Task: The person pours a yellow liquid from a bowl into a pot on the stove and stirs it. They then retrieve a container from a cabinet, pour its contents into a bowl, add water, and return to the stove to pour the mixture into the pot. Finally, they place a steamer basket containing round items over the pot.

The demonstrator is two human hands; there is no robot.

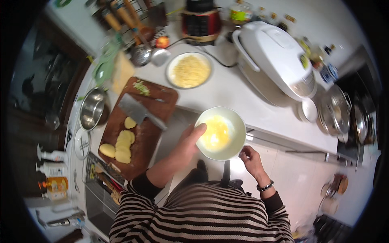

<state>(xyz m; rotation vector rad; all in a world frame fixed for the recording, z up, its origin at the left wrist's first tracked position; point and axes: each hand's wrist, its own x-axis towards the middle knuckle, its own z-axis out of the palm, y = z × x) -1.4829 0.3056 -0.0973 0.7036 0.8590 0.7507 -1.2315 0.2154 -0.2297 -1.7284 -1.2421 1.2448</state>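
My left hand (191,139) grips the left rim of a pale bowl (238,138), its thumb over the edge. Yellow beaten egg (215,133) lies inside. My right hand (250,159) is at the bowl's lower right edge with curled fingers; whether it holds the bowl is unclear. To the left, a wooden cutting board (146,152) bears a cleaver (135,109), potato slices (124,148), a peeled potato piece (107,150) and chopped green onion (141,87). Behind the bowl stands a plate (170,80) of pale yellow shreds (191,71).
A white rice cooker (273,57) stands at the right on the counter (218,91). A metal bowl (92,109) and a small white dish (82,143) sit left of the board. A blender (201,25) is at the back, metal pots (334,109) at the far right.
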